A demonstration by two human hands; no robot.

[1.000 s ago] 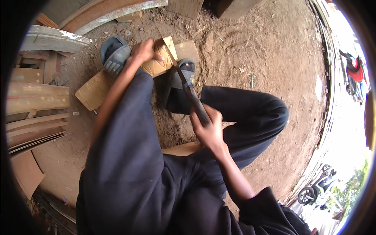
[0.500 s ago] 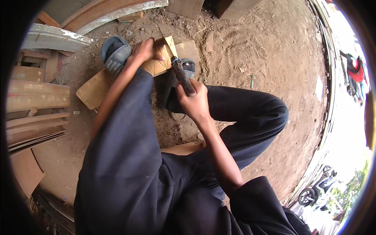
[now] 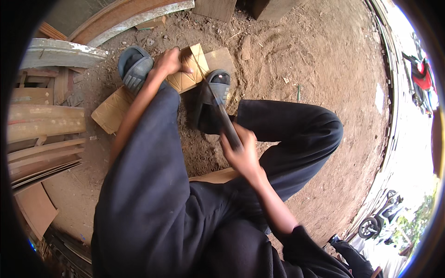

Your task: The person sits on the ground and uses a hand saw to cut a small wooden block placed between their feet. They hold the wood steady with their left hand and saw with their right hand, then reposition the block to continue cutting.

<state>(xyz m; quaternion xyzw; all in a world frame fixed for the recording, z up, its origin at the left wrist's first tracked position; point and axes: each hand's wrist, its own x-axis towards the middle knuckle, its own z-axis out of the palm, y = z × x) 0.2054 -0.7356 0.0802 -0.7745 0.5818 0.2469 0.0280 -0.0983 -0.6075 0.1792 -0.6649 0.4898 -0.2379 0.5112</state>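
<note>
A long block of pale wood (image 3: 185, 79) marked with crossing dark lines lies slanted on the ground by my feet. My left hand (image 3: 168, 61) grips its far part from above, thumb toward the lined face. In my right hand (image 3: 242, 147) is the straight dark handle of a saw (image 3: 225, 119). The saw's thin blade lies across the block's right end, blurred by motion. My left sandal (image 3: 135, 74) is by the block, and my right sandal (image 3: 218, 85) stands near its right end. My left forearm and knee hide part of the block.
A flat wood piece (image 3: 220, 60) lies under or behind the block's right end. Stacked boards and frames (image 3: 46, 118) line the left side. A curved painted timber (image 3: 134, 21) and a wooden box (image 3: 273, 8) stand at the back. Beyond the right edge a motorcycle (image 3: 375, 222) is parked.
My right hand has drawn the saw back toward my body and slightly right, so less blade reaches past the block. My left hand keeps its hold on the block.
</note>
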